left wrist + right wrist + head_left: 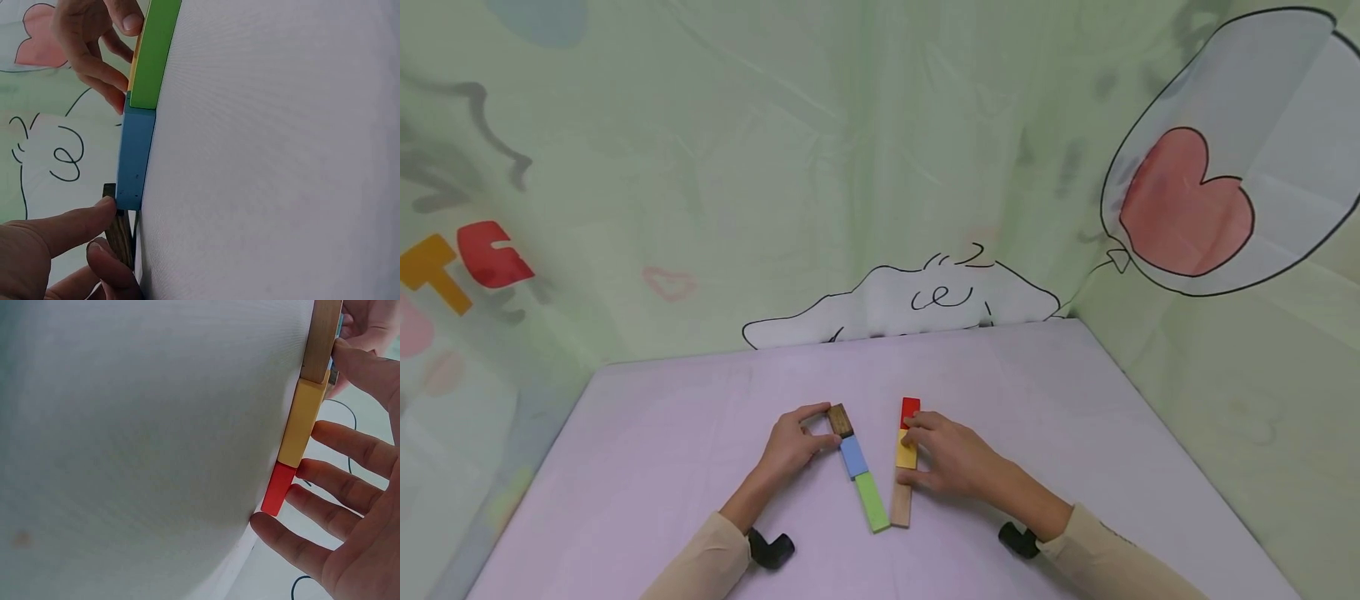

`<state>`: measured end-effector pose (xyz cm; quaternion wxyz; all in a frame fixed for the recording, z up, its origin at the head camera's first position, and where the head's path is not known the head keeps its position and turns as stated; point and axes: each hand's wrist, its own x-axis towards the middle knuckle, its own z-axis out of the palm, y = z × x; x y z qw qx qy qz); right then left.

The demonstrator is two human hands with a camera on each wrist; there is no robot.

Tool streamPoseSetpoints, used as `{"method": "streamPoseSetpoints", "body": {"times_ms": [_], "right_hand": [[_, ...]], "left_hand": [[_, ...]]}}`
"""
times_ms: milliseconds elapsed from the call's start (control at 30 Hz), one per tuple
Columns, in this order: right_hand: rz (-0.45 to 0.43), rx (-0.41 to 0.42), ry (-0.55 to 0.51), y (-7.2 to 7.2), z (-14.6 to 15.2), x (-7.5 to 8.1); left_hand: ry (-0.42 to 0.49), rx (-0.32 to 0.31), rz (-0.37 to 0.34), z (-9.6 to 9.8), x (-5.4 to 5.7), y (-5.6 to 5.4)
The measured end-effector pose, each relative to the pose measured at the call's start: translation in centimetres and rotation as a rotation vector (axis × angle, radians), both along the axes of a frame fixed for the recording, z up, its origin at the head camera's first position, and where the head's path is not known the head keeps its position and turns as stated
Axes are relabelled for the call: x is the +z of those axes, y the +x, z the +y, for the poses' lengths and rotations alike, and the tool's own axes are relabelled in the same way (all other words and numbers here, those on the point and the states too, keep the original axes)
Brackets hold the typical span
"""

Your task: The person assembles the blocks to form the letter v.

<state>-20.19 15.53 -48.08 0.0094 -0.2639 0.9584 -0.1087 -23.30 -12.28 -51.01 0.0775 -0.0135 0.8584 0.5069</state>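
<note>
Two rows of wooden blocks lie on the table, their near ends close together and their far ends apart. In the left row are a dark brown block (840,421), a blue block (853,457) and a green block (872,502). My left hand (795,440) pinches the dark brown block at the far end between thumb and finger. Along the right row run a red block (277,489), a yellow block (302,422) and a light wooden block (902,498). My right hand (953,454) has its fingers spread fairly straight, fingertips touching the tops and side of that row.
The table (700,467) has a pale cloth cover. Behind it hangs a printed curtain (820,167) with a balloon and heart drawing (1187,200). Black wrist straps (771,551) sit at the cuffs of both sleeves.
</note>
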Motion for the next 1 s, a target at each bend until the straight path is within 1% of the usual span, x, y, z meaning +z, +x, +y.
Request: {"method": "streamPoseSetpoints", "body": {"times_ms": [133,367,533,767,1000], "right_hand": [[0.003,0.004,-0.005,-0.10,-0.04,-0.04],[0.020,0.014,-0.001,-0.21,0.03,-0.19],[0.024,0.018,-0.003,-0.19,0.05,-0.19],[0.006,0.021,-0.012,-0.14,0.07,-0.15],[0.031,0.035,-0.005,-0.10,0.16,-0.18]], "left_hand": [[0.022,-0.013,0.004,-0.11,-0.03,-0.03],[0.048,-0.026,-0.013,-0.29,-0.23,-0.25],[0.053,-0.034,-0.018,-0.28,-0.22,-0.22],[0.040,-0.037,-0.021,-0.21,-0.22,0.01],[0.054,-0.043,-0.004,-0.13,-0.40,-0.02]]}}
